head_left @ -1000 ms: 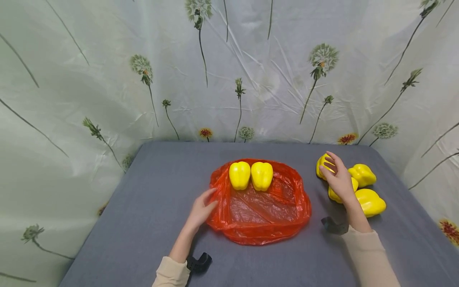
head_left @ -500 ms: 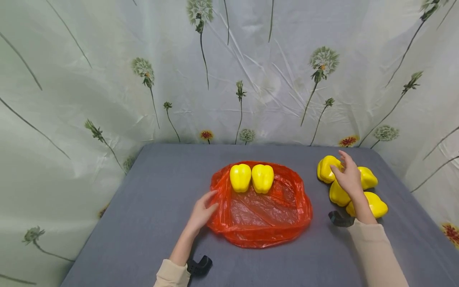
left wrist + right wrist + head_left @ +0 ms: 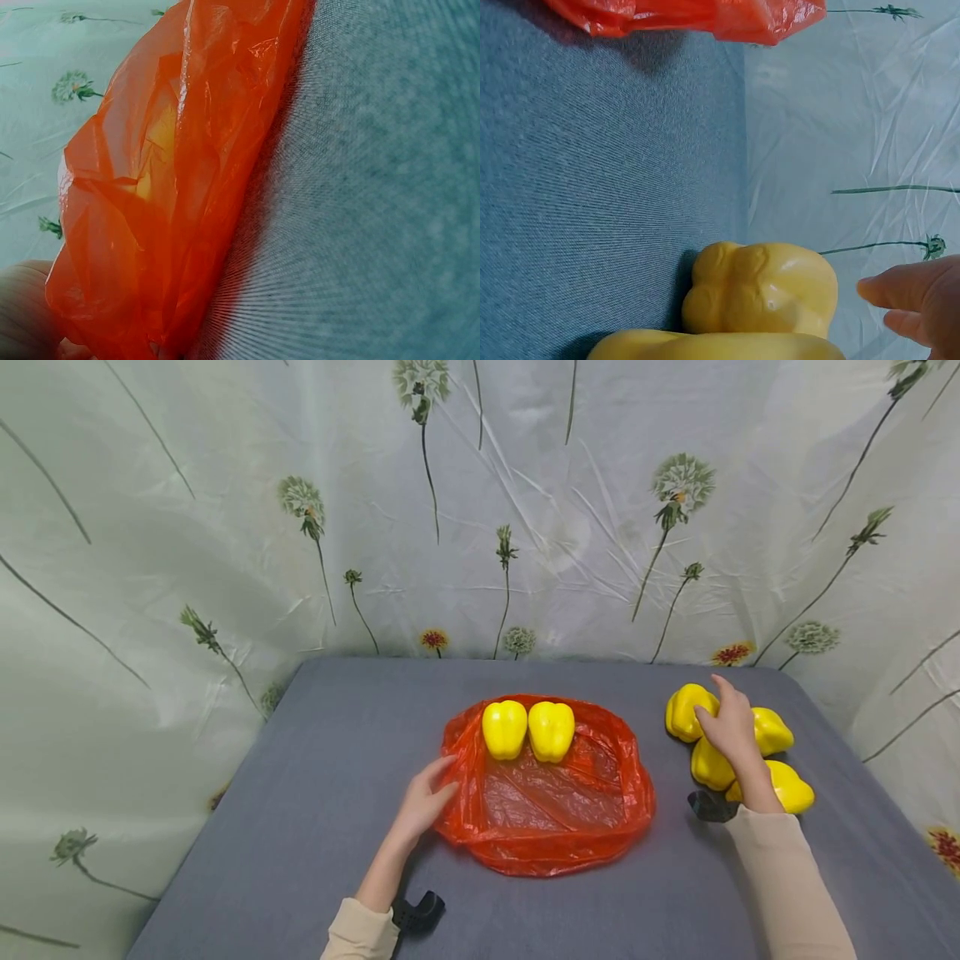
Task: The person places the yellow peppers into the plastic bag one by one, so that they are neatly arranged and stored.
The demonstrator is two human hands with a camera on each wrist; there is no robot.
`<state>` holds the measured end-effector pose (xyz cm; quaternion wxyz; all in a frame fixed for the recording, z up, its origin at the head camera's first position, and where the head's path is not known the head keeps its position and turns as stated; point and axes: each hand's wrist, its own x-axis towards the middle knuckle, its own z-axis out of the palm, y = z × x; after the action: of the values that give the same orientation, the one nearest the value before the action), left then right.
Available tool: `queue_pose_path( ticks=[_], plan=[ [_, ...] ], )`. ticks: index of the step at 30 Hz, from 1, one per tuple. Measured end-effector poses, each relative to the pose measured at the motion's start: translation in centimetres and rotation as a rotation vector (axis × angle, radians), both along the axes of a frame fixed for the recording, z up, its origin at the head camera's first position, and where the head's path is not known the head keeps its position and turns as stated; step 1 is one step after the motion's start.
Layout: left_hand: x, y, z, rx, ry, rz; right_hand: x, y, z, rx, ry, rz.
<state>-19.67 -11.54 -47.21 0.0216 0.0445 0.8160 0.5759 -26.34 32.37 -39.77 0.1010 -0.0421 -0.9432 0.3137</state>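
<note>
Two yellow bell peppers, a left one [image 3: 505,731] and a right one [image 3: 552,732], stand side by side at the back of a red plastic bag [image 3: 555,853] with its mouth spread open. At the bag's left side, my left hand [image 3: 420,802] touches the rim with thumb and fingers apart. In the left wrist view the bag's wall [image 3: 172,225] covers most of the fingers. My right hand [image 3: 731,727] hovers over several more yellow peppers, fingers spread and holding nothing. The nearest is the back-left pepper [image 3: 686,714], which the right wrist view shows just apart from the fingertips.
The other loose peppers are a back-right one [image 3: 774,731], a middle one [image 3: 708,766] and a front one [image 3: 791,787], close together on the grey tabletop [image 3: 337,735]. Behind the table hangs a flower-patterned curtain [image 3: 585,527]. Each wrist wears a black device.
My right hand has shifted right, off the back-left pepper and over the pepper group, and has nearly stopped in the last half second. The left hand, bag and peppers stay put.
</note>
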Motion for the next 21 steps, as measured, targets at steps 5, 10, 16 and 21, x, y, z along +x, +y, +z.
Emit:
queue_pose_path(
  ticks=[5, 10, 16, 21],
  plan=[
    [0.9, 0.4, 2.1, 0.004, -0.022, -0.003, -0.4, 0.3, 0.3, 0.042, -0.087, -0.003],
    [0.4, 0.3, 1.3, 0.003, -0.015, 0.0, -0.7, 0.5, 0.1, 0.096, -0.143, 0.001],
    [-0.1, 0.0, -0.1, 0.0, 0.001, -0.006, -1.2, 0.1, -0.7, 0.137, -0.11, 0.015],
    [-0.1, 0.0, 0.0, 0.004, 0.005, -0.005, -1.5, -0.5, -1.1, 0.178, -0.08, 0.049]
  ],
)
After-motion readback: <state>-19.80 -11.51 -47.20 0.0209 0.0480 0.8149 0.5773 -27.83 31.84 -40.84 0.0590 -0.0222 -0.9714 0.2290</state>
